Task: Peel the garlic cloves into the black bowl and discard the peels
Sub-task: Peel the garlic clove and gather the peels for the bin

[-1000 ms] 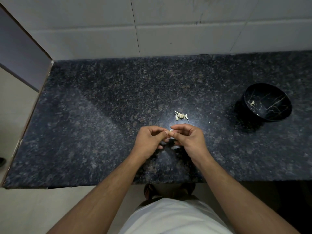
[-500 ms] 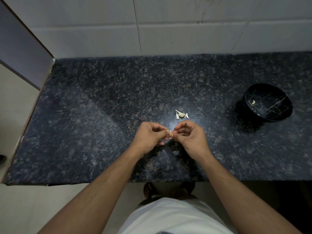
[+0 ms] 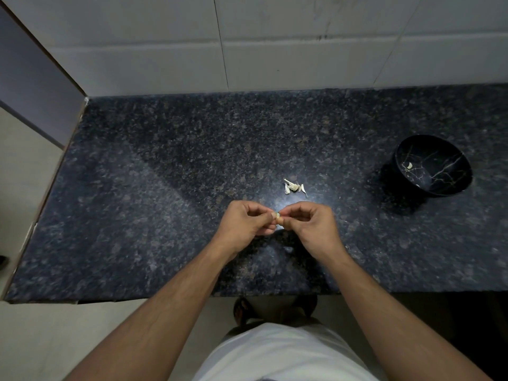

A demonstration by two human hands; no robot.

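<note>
Peels (image 3: 294,186) mid-counter (image 3: 165,188), just behind the hands (image 3: 279,224); bowl (image 3: 450,185) well right, one clove (image 3: 410,166) inside.

The clove (image 3: 278,218) is mostly hidden between the fingertips of the left hand (image 3: 246,222) and right hand (image 3: 313,225); whether skin remains on it is too small to tell. The counter (image 3: 165,188) runs past the right edge. Shadow hides the feet (image 3: 243,310).

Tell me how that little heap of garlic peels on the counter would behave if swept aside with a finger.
The garlic peels look thin and papery, so probably very light and likely to scatter rather than slide together. Their curled, pointed shapes suggest they are floppy and may cling to skin. The speckled counter looks polished, so small flakes could skid and be hard to spot.
</note>
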